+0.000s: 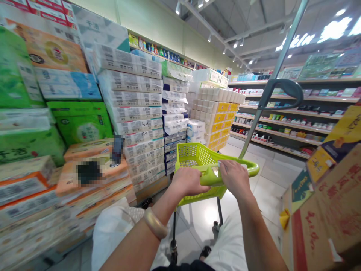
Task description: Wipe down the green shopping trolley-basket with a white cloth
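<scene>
A lime-green plastic shopping cart (207, 194) with perforated basket walls stands in front of me on thin dark legs with wheels. My left hand (188, 180) is closed around the left part of its handle, the wrist wearing a gold-coloured bangle. Farther right along the same handle, my right hand (233, 176) is closed over it, beside a pale label. The undersides of both grips are hidden. From the cart's right side a metal pole (256, 130) slants upward, carrying a dark grey loop-shaped grip (282, 92); neither hand touches it.
Tall stacks of white paper packs (138, 109) and green and orange tissue packs (81, 122) line the left. Cardboard boxes (335, 199) stand close on the right. Pale floor tiles (265, 180) lead toward stocked shelves (287, 113) at the back.
</scene>
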{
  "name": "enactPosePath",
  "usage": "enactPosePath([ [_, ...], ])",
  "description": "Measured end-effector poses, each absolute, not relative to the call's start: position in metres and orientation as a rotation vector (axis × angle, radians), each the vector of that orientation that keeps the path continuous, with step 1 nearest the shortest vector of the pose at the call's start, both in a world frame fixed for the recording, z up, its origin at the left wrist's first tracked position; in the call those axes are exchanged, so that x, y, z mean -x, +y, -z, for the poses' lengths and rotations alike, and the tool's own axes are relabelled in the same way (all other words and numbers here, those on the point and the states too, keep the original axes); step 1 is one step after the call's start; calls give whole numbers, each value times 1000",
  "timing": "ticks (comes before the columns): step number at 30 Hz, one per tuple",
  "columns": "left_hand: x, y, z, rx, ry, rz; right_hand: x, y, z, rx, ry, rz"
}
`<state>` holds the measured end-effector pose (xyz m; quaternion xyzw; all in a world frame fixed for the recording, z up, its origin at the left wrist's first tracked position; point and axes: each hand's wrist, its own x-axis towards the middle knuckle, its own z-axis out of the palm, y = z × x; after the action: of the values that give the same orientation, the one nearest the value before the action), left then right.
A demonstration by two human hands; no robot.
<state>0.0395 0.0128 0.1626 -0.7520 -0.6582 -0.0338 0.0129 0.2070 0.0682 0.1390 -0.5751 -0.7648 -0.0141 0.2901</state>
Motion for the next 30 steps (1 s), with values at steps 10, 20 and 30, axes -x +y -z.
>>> enactPosePath([
  [10,-34,13,-164,2359,-2040,108,-188,42,-109,1062,-1953,68],
  [20,-31,16,-161,2350,-2009,109,-195,60,-82,1123,-1449,147],
  [30,-30,11,-166,2372,-1990,63,-173,35,-71,947,-1853,248],
])
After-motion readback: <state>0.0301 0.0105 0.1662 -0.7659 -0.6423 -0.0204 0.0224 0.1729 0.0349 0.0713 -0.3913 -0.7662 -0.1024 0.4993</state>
